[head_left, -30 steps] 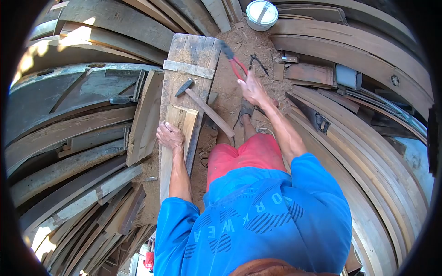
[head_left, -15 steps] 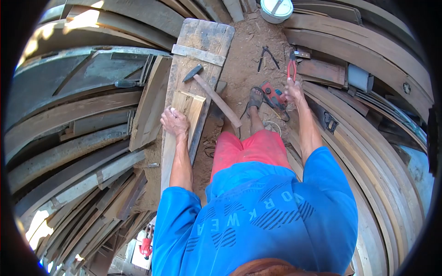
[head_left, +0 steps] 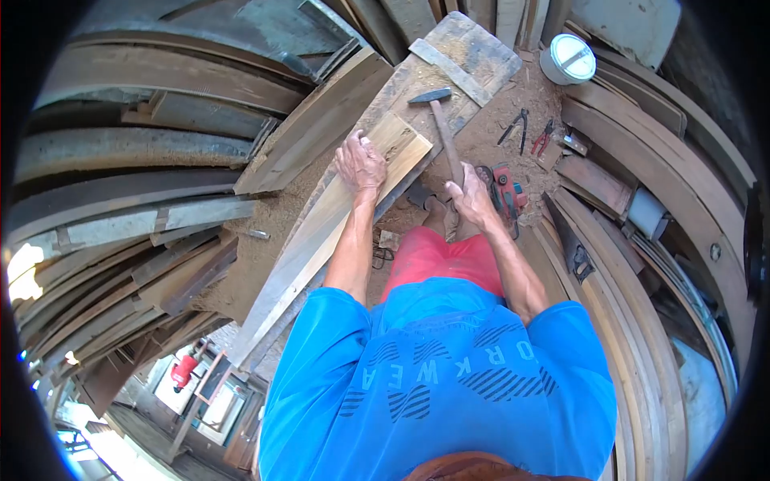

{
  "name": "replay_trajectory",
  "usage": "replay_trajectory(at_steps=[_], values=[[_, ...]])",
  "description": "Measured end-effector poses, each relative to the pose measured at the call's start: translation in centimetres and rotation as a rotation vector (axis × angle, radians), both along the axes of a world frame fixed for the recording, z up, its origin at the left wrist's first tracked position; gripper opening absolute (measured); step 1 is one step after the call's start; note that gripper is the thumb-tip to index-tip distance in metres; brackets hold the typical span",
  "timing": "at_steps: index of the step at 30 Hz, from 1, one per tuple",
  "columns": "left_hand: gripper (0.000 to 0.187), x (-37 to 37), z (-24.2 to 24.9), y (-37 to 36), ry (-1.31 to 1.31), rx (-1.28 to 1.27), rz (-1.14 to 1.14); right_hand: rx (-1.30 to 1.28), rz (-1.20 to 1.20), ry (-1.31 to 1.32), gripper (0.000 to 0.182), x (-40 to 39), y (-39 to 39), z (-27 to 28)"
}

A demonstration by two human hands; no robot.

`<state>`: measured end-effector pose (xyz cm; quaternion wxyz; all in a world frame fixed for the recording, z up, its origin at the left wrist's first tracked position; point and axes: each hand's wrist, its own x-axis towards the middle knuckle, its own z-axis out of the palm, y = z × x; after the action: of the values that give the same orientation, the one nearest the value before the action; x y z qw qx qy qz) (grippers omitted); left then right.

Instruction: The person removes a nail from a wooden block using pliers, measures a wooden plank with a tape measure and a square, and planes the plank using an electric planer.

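Note:
My left hand [head_left: 361,163] lies over the left edge of a long wooden board [head_left: 409,144], its fingers curled and closed against the wood. The board rests lengthwise on a worn wooden bench [head_left: 385,100]. My right hand [head_left: 475,199] is closed around the lower handle of a hammer [head_left: 446,136]. The hammer's dark head lies over the bench, just past the board's far end. Red-handled pliers [head_left: 543,138] lie on the ground to the right, beside dark pincers [head_left: 514,130].
A red power tool [head_left: 507,192] sits on the ground by my foot. A handsaw [head_left: 573,248] lies along planks at the right. A white lidded bucket [head_left: 568,60] stands at the back. Stacked boards [head_left: 192,144] line the left side. A person in red [head_left: 184,372] is far off at lower left.
My right hand has let go of the red-handled pliers, now on the ground, and has taken hold of the hammer handle. My left hand stays on the board. The view has turned.

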<state>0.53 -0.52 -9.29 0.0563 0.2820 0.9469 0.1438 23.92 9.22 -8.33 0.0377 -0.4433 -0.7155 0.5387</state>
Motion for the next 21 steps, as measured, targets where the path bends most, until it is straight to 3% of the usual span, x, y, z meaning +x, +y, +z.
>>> replay_trajectory(at_steps=[3, 6, 8, 10, 12, 16, 18, 20, 21], values=[[0.03, -0.4, -0.6, -0.8, -0.004, 0.101, 0.036, -0.022, -0.101, -0.081, 0.043, -0.7, -0.1, 1.6], [0.04, 0.0, 0.2, -0.4, -0.18, 0.318, 0.183, 0.027, -0.184, -0.058, 0.03, -0.5, 2.3, 3.3], [0.055, 0.1, 1.8, -0.4, -0.09, 0.24, 0.052, -0.037, -0.281, -0.074, 0.026, -2.1, 5.4, 6.4], [0.066, 0.2, 2.2, -0.5, -0.016, 0.121, -0.067, 0.424, -0.137, -0.079, 0.027, -1.4, 8.6, 2.0], [0.072, 0.1, 1.7, -0.9, 0.038, -0.05, -0.169, 0.381, -0.08, -0.167, 0.03, -1.6, 11.2, 0.9], [0.067, -0.7, 3.1, -1.3, -0.244, -0.006, -0.157, 0.393, 0.123, -0.349, 0.046, -1.1, 13.5, -1.7], [0.066, -1.8, 0.2, -2.9, -0.362, 0.155, -0.199, 0.505, 0.179, -0.362, 0.052, -1.1, 13.4, -0.5], [0.067, -0.6, 0.8, -4.3, -0.157, 0.123, -0.191, 0.658, 0.112, -0.633, 0.051, -4.4, 10.9, 6.0], [0.067, 0.1, 1.4, -5.4, -0.061, 0.107, -0.189, 0.728, 0.091, -0.499, 0.051, -4.2, 10.7, 5.1]])
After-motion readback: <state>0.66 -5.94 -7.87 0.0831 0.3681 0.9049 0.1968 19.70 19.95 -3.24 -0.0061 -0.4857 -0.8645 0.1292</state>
